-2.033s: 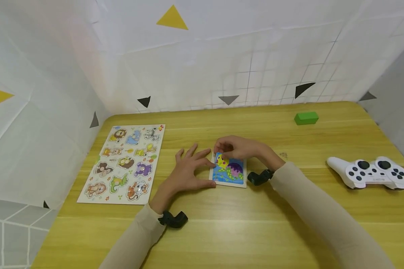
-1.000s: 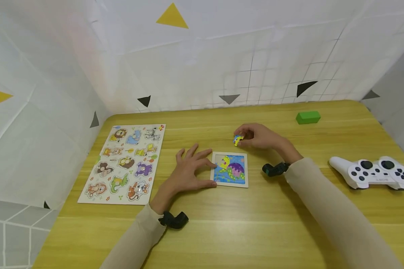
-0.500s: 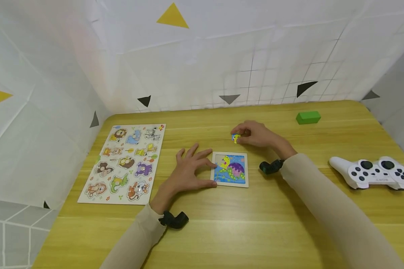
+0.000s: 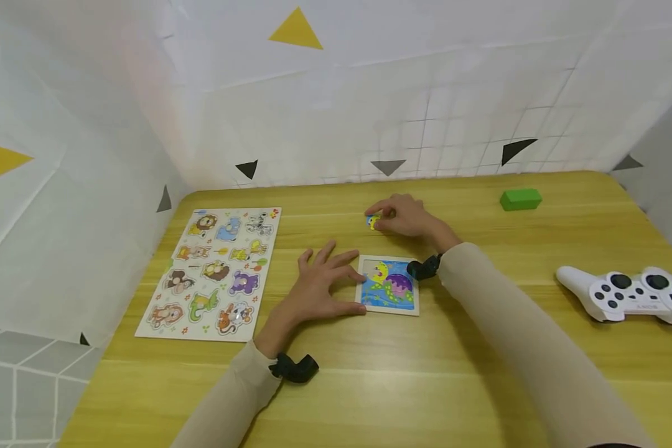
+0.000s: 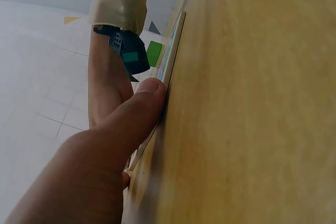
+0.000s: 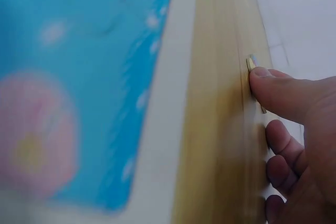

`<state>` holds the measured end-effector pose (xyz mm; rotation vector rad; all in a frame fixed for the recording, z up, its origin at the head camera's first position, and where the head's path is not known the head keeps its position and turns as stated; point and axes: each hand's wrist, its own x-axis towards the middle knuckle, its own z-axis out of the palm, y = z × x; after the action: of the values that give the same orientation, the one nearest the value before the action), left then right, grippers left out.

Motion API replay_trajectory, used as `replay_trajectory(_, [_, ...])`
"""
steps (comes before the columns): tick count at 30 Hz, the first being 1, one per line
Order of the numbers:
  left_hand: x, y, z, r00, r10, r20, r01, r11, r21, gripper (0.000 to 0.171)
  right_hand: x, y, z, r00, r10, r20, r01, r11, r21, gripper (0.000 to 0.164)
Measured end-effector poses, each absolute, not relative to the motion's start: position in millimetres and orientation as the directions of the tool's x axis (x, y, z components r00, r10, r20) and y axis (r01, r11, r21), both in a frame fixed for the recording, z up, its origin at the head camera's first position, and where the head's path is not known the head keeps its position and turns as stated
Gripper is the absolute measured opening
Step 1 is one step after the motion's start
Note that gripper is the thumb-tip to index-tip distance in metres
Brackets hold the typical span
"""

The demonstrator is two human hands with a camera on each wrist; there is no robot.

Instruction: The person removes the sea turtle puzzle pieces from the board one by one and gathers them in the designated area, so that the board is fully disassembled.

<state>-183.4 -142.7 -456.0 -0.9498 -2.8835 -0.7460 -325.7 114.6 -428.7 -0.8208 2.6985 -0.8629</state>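
A small square jigsaw puzzle [image 4: 392, 302] with a pale frame and a turtle picture lies mid-table; its upper left corner shows bare backing. My left hand [image 4: 316, 287] spreads its fingers at the puzzle's left side, thumb and index finger touching the frame. In the left wrist view the thumb [image 5: 149, 95] presses the frame's edge. Beyond the puzzle, my right hand [image 4: 406, 218] pinches a blue and yellow puzzle piece [image 4: 371, 221] between thumb and fingers. The right wrist view shows this puzzle piece [image 6: 251, 62] nearly edge-on, close to the tabletop.
A white board [image 4: 193, 326] of animal pieces lies on the left. At the back right sits a green block [image 4: 521, 200], with a white game controller [image 4: 627, 295] nearer the right edge. A white sheet [image 4: 325, 124] hangs behind the table.
My right hand lifted the piece from over the puzzle and carried it to the far side, then moved left with it. My left hand has stayed at the frame. The head view has shifted slightly.
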Motion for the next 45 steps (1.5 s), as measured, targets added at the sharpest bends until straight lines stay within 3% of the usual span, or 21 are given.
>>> replay_trajectory(18, [-183,-141,-458,-0.813,0.558,0.166,0.567,0.692,0.447,0.047,-343,85,-432,-0.836,-0.548,0.011,-0.450,0.675,-0.585,0.036])
replay_trajectory(26, [-184,-140,-459,-0.817,0.556,0.151,0.556,0.694,0.457,0.048,-339,97,-436,-0.837,-0.547,0.027,-0.396,0.570,-0.720,0.038])
replay_trajectory(40, [-185,-140,-455,-0.828,0.543,0.137,0.541,0.713,0.446,0.049,-287,130,-428,-0.681,-0.731,-0.030,-0.458,0.458,-0.762,0.024])
replay_trajectory(45, [-184,-141,-453,-0.826,0.544,0.147,0.547,0.709,0.445,0.050,-269,137,-428,-0.656,-0.754,-0.033,-0.485,0.455,-0.746,0.021])
